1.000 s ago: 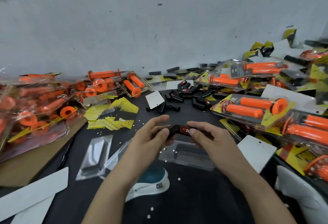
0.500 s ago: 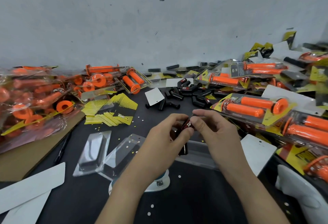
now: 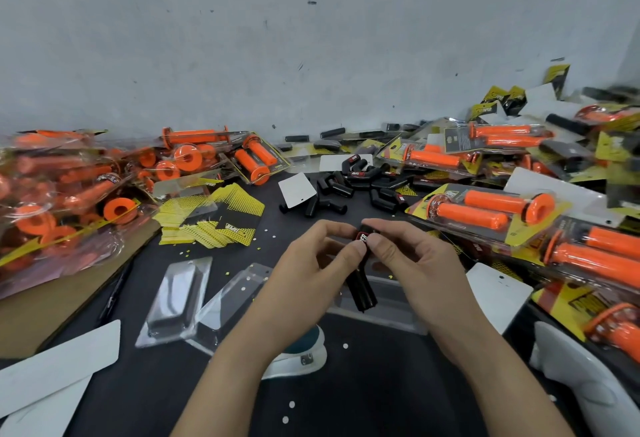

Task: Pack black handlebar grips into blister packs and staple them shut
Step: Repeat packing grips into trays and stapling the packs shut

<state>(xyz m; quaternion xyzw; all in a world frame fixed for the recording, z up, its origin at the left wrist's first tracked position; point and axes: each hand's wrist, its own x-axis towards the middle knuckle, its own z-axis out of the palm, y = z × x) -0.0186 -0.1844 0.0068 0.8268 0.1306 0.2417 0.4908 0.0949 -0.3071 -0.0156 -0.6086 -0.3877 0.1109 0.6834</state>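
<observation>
A black handlebar grip (image 3: pixel 361 287) with a red label at its top hangs almost upright over the table's middle. My left hand (image 3: pixel 313 263) and my right hand (image 3: pixel 412 260) both pinch its upper end between thumb and fingers. Directly under it lies an open clear blister pack (image 3: pixel 391 301), partly hidden by my hands. Two more clear blister packs (image 3: pixel 180 298) lie to the left. A pile of loose black grips (image 3: pixel 349 187) sits farther back on the black table (image 3: pixel 363 395). A white and teal stapler (image 3: pixel 301 357) lies under my left forearm.
Packed orange grips (image 3: pixel 485 211) pile up along the right side, and bags of orange grips (image 3: pixel 69 201) fill the left. Yellow-black printed cards (image 3: pixel 214 221) lie left of centre. White cards (image 3: pixel 498 294) sit at the right and front left. A grey wall closes the back.
The black grip went from lying level between my hands to hanging nearly upright. Both hands moved up and closer together at its labelled end.
</observation>
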